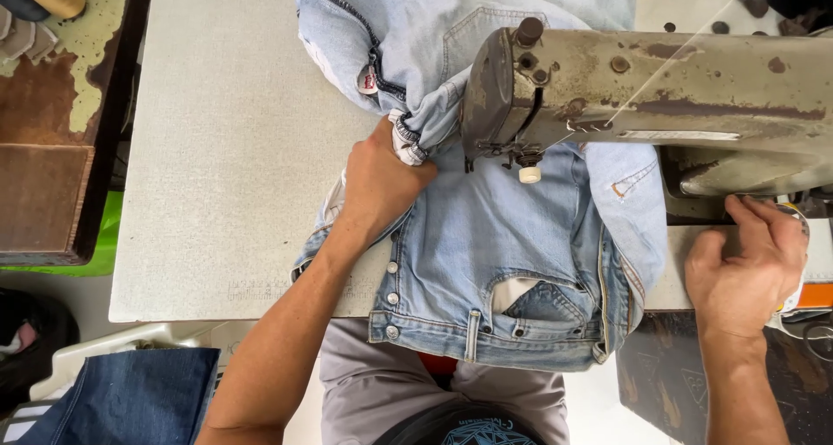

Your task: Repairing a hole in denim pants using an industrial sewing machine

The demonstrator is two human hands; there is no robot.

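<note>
Two bare hands work a pair of pale blue jeans [486, 237] at a worn, rust-flecked industrial sewing machine [659, 89], seen from above the sewer's own head. The left hand [377, 180] is closed in a fist around a bunched fold of denim just left of the needle area, pressing it onto the grey work table [217, 150]. The right hand [751, 267] lies at the machine's right end, fingers curled loosely over the part there; whether it grips anything cannot be told from this angle.

The jeans lie spread across the table and under the machine arm, the waistband with its buttons and belt loops hanging over the near edge towards the sewer's lap, the legs trailing away past the machine head at the top of the frame. The gathered portion in the left hand sits beside the presser foot [523, 160], not visibly flat beneath it, and the needle itself is hidden by the machine head. By the look of it, the garment is being positioned rather than stitched, so most of the sewing on this spot appears yet to come. A folded piece of dark blue denim [130, 397] waits at lower left, below the table.
</note>
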